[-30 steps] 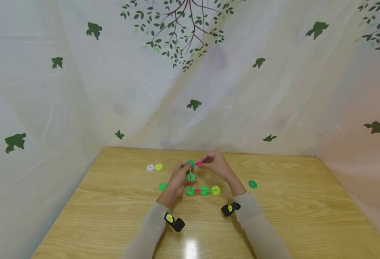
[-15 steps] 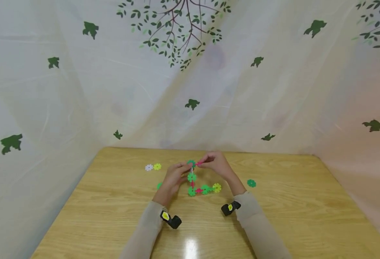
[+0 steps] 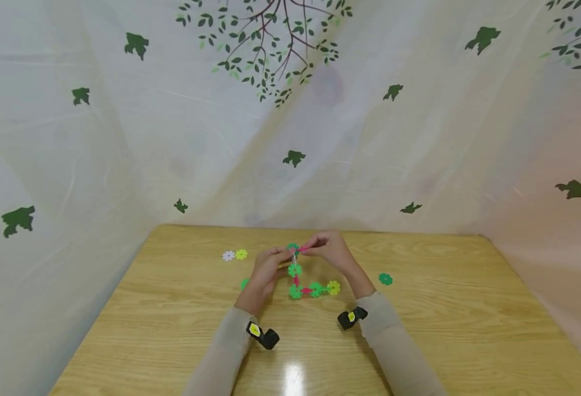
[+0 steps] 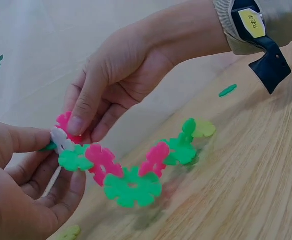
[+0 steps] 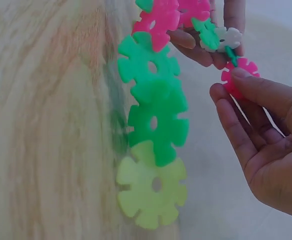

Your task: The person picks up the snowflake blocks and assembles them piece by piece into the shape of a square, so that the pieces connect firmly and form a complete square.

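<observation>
An L-shaped chain of slotted snowflake discs, mostly green and pink, runs between and below the hands. Its corner is a green disc (image 4: 132,192); a yellow disc (image 5: 153,207) ends the lower arm. My left hand (image 3: 267,270) pinches the chain's upper end, at a dark green disc (image 3: 292,248) beside a white disc (image 4: 61,139). My right hand (image 3: 328,250) pinches a pink disc (image 5: 249,66) between thumb and fingers. Seen from the right wrist, the pink disc's edge meets the dark green one, which shows edge-on.
Left of the hands on the wooden table (image 3: 171,330) lie a white disc (image 3: 228,256) and a yellow disc (image 3: 241,254). A green disc (image 3: 244,284) is partly hidden by the left hand. To the right lies another dark green disc (image 3: 385,279). A patterned curtain (image 3: 350,181) rises behind.
The pink disc has come up against the dark green disc, closing the small gap between them. The chain has shifted slightly right, and the left hand has turned a little.
</observation>
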A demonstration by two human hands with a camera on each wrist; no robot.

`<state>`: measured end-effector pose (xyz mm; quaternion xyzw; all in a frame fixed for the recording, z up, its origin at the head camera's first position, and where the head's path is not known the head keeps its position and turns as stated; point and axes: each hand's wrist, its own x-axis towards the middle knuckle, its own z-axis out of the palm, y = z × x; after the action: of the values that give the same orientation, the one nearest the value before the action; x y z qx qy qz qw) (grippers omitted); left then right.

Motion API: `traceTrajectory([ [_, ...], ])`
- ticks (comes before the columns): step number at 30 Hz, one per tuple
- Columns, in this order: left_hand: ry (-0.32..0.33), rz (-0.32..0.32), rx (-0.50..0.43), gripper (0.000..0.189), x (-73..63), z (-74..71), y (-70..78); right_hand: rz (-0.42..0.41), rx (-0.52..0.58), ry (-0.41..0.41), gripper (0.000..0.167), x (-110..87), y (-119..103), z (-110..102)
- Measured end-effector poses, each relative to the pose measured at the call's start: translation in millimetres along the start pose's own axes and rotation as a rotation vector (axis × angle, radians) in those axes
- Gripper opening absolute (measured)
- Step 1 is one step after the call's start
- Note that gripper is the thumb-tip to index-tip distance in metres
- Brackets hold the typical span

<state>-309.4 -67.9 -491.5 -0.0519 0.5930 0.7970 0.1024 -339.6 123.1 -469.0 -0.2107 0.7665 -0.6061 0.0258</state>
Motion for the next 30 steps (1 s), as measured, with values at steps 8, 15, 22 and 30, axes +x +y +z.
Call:
traceTrajectory([
  [8, -0.053, -0.036, 0.077, 0.009, 0.1, -0.6, 1.9, 0.068, -0.156, -0.099, 0.021, -1.8, -8.9, -13.6],
  [15, -0.057, -0.046, 0.062, 0.008, 0.6, -1.0, -1.7, 0.108, -0.209, -0.126, 0.03, -9.6, -11.8, -46.5],
  [22, -0.097, -0.031, 0.079, 0.014, -3.1, -1.9, -2.5, 0.082, -0.346, -0.296, 0.023, -23.5, -5.9, -95.8],
  [30, -0.087, -0.005, 0.086, 0.015, -3.9, -2.8, -2.7, 0.195, -0.565, -0.445, 0.024, -59.5, -4.4, -150.2],
])
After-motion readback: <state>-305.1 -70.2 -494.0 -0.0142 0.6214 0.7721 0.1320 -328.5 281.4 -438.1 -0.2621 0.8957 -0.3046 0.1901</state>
